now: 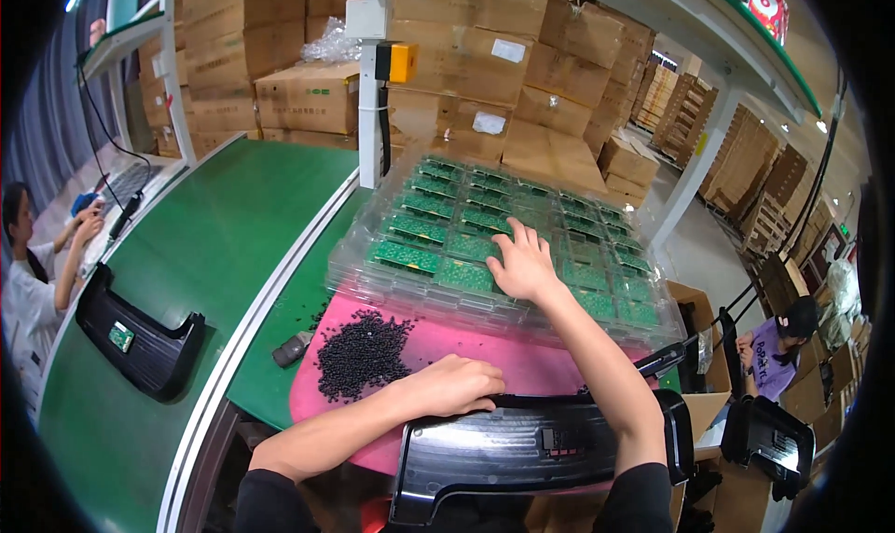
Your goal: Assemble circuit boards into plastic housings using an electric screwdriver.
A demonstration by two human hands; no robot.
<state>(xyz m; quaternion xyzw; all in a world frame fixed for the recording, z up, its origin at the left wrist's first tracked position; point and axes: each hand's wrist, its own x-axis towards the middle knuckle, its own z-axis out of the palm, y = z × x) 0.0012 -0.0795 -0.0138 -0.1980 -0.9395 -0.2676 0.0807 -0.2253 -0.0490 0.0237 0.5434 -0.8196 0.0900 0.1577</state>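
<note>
Right hand spread over a tray of circuit boards, left hand by a black plastic cover

The right hand (524, 265) reaches over the clear plastic tray (438, 300) with fingers spread and nothing pinched between them. The fingertips are above the rows of green circuit boards (406, 256); whether they touch a board cannot be told. The tray sits at the far side of the pink mat (536, 363).

The left hand (459, 385) lies low over the mat, fingers loosely bent, at the far edge of the black plastic cover (485, 449). Whether it grips that edge cannot be told. The cover lies in front of the person, below both forearms, with pink showing through small openings near its middle.

To the left of the left hand, a heap of small black pieces (359, 356) is spread on the mat, with a stubby dark object (292, 349) just beside it.

Farther left, a second black cover (154, 351) rests on the green belt (270, 174), a small green board (121, 336) lying in it. Co-workers appear at the far left (28, 291) and far right. Cardboard boxes (308, 100) are stacked behind.
</note>
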